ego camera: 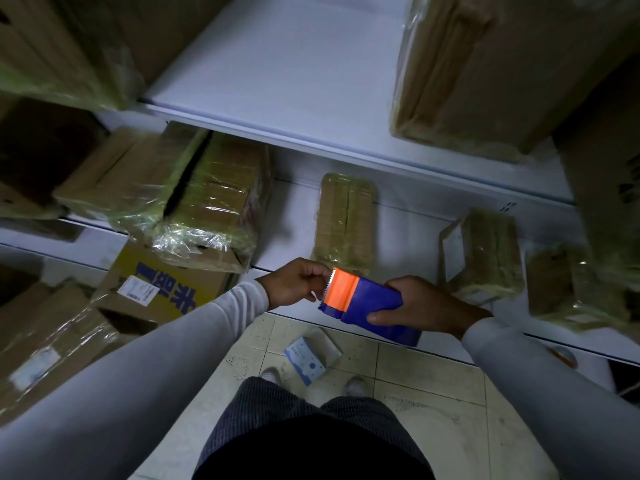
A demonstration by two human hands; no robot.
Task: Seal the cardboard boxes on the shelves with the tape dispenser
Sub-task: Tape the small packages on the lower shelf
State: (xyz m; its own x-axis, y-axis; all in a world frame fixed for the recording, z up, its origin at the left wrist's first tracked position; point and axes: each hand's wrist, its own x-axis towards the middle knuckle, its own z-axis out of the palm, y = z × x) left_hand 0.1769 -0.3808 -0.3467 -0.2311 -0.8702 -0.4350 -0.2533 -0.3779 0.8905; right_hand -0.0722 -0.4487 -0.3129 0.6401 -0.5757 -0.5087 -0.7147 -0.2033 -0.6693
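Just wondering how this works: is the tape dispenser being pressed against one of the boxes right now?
No, the tape dispenser is held in the air between the left hand and the right hand, in front of the shelf, touching no box.

white shelf (298, 216), taped cardboard boxes (344, 220)

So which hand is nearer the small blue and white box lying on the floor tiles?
Left. The left hand is up and slightly left of the box; the right hand, gripping the tape dispenser, is farther right.

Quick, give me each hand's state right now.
Left hand: fingers pinched at the toothed edge of the dispenser, likely on the tape end.
Right hand: grips the dispenser body.
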